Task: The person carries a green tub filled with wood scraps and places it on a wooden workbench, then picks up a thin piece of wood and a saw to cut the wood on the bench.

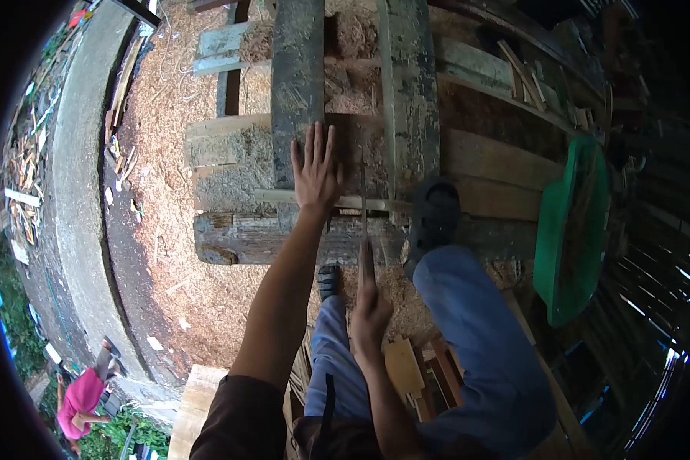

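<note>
A thin wooden strip [272, 195] lies crosswise over the dark planks of a low slatted bench [299, 69]. My left hand [318, 176] is flat over the strip and plank, its fingers stretched out and slightly apart. Wrapped round the handle of a handsaw [366, 264] is my right hand [370, 310], closer to my body. The saw's narrow blade is seen edge-on and crosses the strip to the right of my left hand. Whether its teeth have cut into the strip cannot be made out. My foot in a dark clog [435, 218] rests on the bench at the strip's right end.
A green plastic tub [556, 238] stands at the right. Sawdust and shavings [195, 299] cover the ground. Wood offcuts [406, 368] lie below, between my legs. A concrete kerb [84, 169] runs along the left. Another person in pink [80, 399] is at the lower left.
</note>
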Demonstrator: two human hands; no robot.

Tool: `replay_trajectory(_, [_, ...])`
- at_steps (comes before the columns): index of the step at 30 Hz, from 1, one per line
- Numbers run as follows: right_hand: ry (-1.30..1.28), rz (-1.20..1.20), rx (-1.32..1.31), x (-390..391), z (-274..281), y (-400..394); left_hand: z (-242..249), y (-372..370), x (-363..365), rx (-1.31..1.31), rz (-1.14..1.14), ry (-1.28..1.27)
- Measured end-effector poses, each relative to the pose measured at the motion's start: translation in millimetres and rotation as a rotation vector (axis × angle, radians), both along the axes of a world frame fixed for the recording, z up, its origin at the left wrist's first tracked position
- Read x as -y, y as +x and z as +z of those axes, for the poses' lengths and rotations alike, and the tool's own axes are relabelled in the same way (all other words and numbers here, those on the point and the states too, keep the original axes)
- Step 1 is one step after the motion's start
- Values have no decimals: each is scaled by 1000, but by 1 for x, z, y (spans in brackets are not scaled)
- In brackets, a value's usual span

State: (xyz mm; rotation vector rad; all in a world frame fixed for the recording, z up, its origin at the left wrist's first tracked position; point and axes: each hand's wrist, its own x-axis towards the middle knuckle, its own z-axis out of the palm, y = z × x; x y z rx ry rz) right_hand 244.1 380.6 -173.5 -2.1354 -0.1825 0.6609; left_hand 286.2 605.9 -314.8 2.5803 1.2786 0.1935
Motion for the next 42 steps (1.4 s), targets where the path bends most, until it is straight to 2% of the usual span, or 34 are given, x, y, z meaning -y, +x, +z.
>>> replay_trajectory(1, [-53, 43, -185, -6, -21, 22, -2, -2, 2, 21, -8, 9])
replay_trajectory(2, [-62, 40, -191, -1, -20, 16, -3, -5, 4, 14, -11, 0])
replay_trajectory(5, [13, -20, -171, 0, -16, 11, -3, -4, 4, 11, -4, -23])
replay_trajectory(8, [24, 72, 57, -1, -23, 6, -2, -2, 7, -2, -12, -21])
replay_trajectory(9, [-40, 98, -172, -13, -36, 26, -3, -2, 7, 14, -14, -14])
replay_trajectory(10, [-40, 96, -176, -8, -37, 17, -1, -3, 3, 33, -5, 4])
replay_trajectory(12, [-25, -52, -58, 12, -31, -5, 2, -3, -1, 15, 4, -8])
replay_trajectory(13, [-17, -40, -92, 38, -25, -19, 1, -1, -2, 0, 6, -23])
replay_trajectory(16, [-17, -105, -65, 16, -34, -8, -1, -2, 4, 0, -7, -43])
replay_trajectory(17, [0, -27, -283, 3, -37, 19, 0, -2, 2, 25, -1, -20])
replay_trajectory(21, [-4, -71, -176, 22, -19, -9, -1, 1, -4, 16, 5, -26])
replay_trajectory(24, [22, -57, -151, 31, -9, -26, -1, -3, 3, -98, -21, -25])
replay_trajectory(25, [57, -16, -4, 16, -32, -13, 0, -2, 3, -85, -24, -38])
replay_trajectory(26, [63, -19, -3, 1, -41, 5, 3, -2, 0, -72, -16, -46])
replay_trajectory(28, [231, -118, -437, -14, -49, 33, 1, -4, -1, -83, -19, -30])
replay_trajectory(29, [107, -117, -299, -2, -42, 17, -1, -2, -1, -89, -23, -25])
replay_trajectory(32, [113, -104, -250, 42, 4, -27, -3, -2, -1, -64, -15, -34])
replay_trajectory(34, [66, -91, -156, 21, -21, -10, -4, -1, -2, -57, -16, -23])
replay_trajectory(36, [159, -72, -290, -17, -52, 27, -6, -3, 2, -50, -7, -14])
replay_trajectory(38, [183, -87, -340, -6, -35, 16, -6, -3, -1, -50, -13, -12])
replay_trajectory(40, [28, -93, -211, 44, -12, -26, -5, 2, -2, -27, -3, -17])
replay_trajectory(41, [71, -98, -372, 50, 8, -25, -6, -1, 0, -18, -2, -28])
replay_trajectory(42, [68, -103, -372, 42, 2, -25, -5, -2, 1, -19, -7, -32])
